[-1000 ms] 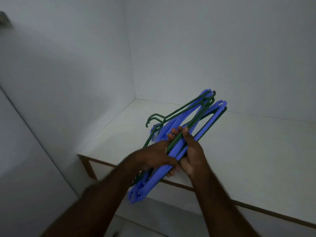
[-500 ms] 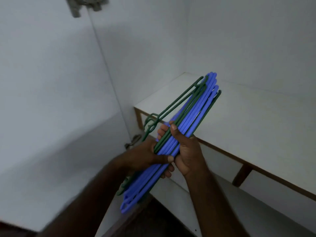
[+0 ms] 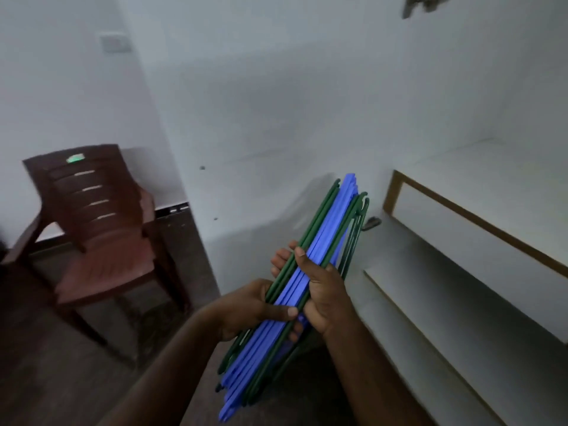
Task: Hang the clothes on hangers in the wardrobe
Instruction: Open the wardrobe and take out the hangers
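Hangers point(image 3: 341, 219): blue and green bundle, tilted, mid-air beside wardrobe shelves point(image 3: 479, 192). Left hand point(image 3: 255, 305) grips bundle from left, right hand point(image 3: 324, 292) curled round it from right. Brown chair point(image 3: 101, 238) far left. No clothes in view; nothing hung yet, judging whole task left.

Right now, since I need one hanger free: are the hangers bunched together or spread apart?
Bunched. The blue and green hangers lie stacked flat in one tight bundle, gripped by the left hand and the right hand.
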The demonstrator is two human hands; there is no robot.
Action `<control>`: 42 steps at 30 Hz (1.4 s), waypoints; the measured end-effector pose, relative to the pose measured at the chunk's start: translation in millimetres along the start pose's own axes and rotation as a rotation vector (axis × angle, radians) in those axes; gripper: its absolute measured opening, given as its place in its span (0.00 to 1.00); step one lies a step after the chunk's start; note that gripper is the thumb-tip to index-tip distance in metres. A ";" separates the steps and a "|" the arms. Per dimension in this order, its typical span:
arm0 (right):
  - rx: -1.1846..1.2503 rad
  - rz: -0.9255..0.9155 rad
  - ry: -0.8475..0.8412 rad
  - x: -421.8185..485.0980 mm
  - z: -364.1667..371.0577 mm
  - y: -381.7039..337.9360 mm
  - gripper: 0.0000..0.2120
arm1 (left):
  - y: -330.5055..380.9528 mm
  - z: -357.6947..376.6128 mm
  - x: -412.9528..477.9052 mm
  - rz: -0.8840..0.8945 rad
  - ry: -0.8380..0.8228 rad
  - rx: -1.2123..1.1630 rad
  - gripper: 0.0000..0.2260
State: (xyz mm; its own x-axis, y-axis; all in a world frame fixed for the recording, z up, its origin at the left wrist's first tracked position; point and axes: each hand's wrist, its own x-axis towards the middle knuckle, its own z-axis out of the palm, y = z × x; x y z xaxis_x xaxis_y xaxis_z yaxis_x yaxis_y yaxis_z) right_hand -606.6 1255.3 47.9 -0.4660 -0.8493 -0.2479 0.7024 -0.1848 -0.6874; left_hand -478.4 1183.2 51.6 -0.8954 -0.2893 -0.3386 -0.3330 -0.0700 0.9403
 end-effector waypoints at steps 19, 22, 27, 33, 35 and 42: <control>-0.277 0.508 -0.268 -41.4 236.2 334.2 0.13 | -178.5 -158.1 -318.3 0.020 0.528 -0.432 0.14; -0.324 0.601 -0.317 -27.0 275.9 384.2 0.09 | -200.3 -198.0 -348.9 -0.046 0.645 -0.446 0.14; -0.367 0.701 -0.394 3.7 357.6 467.4 0.11 | -226.9 -277.8 -394.0 -0.111 0.892 -0.549 0.23; -0.393 0.821 -0.511 35.9 449.6 541.3 0.05 | -243.0 -366.2 -445.2 -0.119 1.088 -0.666 0.28; -0.410 0.860 -0.555 41.5 474.7 563.5 0.05 | -248.8 -387.7 -462.2 -0.123 1.128 -0.708 0.26; -0.514 0.850 -0.760 40.4 560.0 642.1 0.08 | -288.1 -442.6 -527.8 0.007 1.175 -0.776 0.11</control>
State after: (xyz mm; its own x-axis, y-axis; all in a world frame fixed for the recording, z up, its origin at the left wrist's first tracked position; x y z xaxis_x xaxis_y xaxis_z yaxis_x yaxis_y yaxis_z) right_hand 126.9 825.4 -21.2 0.5801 -0.7070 -0.4046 0.2579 0.6305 -0.7321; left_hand 220.9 933.5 -25.7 -0.0024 -0.8820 -0.4713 0.2605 -0.4555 0.8512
